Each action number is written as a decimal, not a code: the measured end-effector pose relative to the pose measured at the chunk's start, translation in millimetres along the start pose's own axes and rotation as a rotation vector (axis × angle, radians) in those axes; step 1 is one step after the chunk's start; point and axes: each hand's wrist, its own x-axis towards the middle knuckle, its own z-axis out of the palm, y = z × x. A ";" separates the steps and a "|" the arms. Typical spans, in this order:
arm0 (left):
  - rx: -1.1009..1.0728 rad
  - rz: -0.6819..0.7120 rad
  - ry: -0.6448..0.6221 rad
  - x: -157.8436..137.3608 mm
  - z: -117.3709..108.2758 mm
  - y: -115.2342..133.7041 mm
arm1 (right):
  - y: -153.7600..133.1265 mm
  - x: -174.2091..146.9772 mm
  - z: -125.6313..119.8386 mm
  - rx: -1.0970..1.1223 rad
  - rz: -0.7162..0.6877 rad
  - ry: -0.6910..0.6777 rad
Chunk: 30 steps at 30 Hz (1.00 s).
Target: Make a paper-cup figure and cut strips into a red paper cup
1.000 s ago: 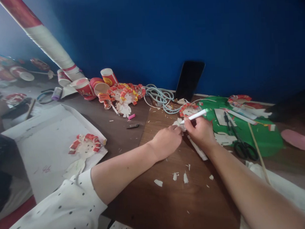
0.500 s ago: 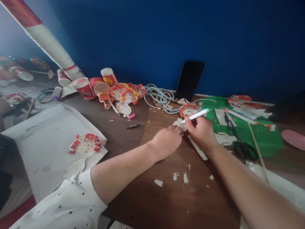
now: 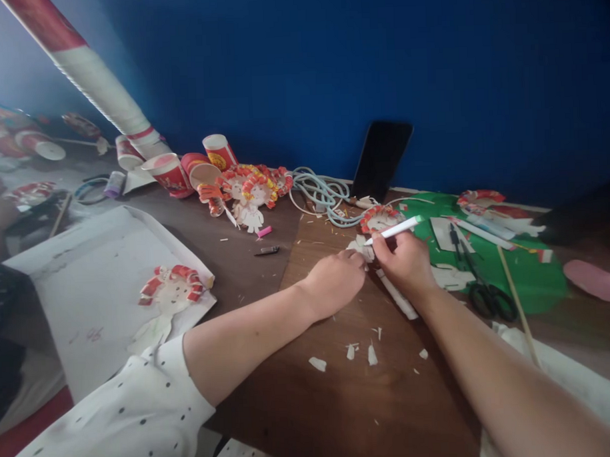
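A white marker point(image 3: 400, 229) with a green end is gripped in my right hand point(image 3: 407, 261), its tip against a small white paper cutout point(image 3: 359, 245). My left hand point(image 3: 335, 282) has its fingers curled over the near edge of that cutout, holding it on the wooden table; its fingertips are partly hidden. Just behind the marker lies a paper figure's head with a red and white curled fringe point(image 3: 379, 218). Below my right wrist rests a narrow white strip point(image 3: 398, 296). Paper scraps point(image 3: 372, 355) are scattered nearer to me.
Black scissors point(image 3: 492, 300) and paper pieces lie on a green sheet point(image 3: 531, 277) at right. A phone point(image 3: 382, 159) leans on the blue wall behind a coiled cable point(image 3: 324, 194). Paper cups point(image 3: 169, 174) stand at left, near a fringed figure point(image 3: 172, 290). Another person sits at far left.
The marker and my right hand have shifted very slightly to the right. My left hand stays on the cutout.
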 end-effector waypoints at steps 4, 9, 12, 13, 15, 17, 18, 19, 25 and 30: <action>-0.001 0.001 -0.004 0.2 -0.4 0.2 | 0.5 0.4 0.1 -0.017 0.007 -0.001; 0.009 0.001 -0.003 -0.3 -1.5 0.8 | 1.8 1.0 0.2 -0.032 0.012 0.008; 0.012 -0.002 -0.006 -0.7 -2.6 0.9 | 2.7 1.2 0.5 -0.031 0.025 0.000; 0.011 -0.004 -0.009 -0.8 -2.8 0.9 | 2.9 1.2 0.7 -0.030 0.025 0.000; 0.009 -0.004 -0.013 -0.9 -3.0 0.8 | 3.3 1.3 0.8 -0.027 0.022 0.006; 0.010 -0.004 -0.005 -0.9 -2.7 0.7 | 3.5 1.4 0.8 -0.024 0.018 0.011; 0.012 -0.003 0.000 -0.9 -2.6 0.6 | 3.5 1.5 0.7 -0.023 0.018 0.010; 0.013 -0.002 0.003 -0.9 -2.4 0.5 | 3.4 1.7 0.6 -0.021 0.018 0.007; 0.017 0.002 -0.002 -0.9 -1.8 0.2 | 3.7 2.3 0.4 -0.030 0.016 0.015; 0.017 0.011 -0.001 -0.5 -2.0 0.2 | 4.0 2.5 0.6 -0.018 0.010 0.019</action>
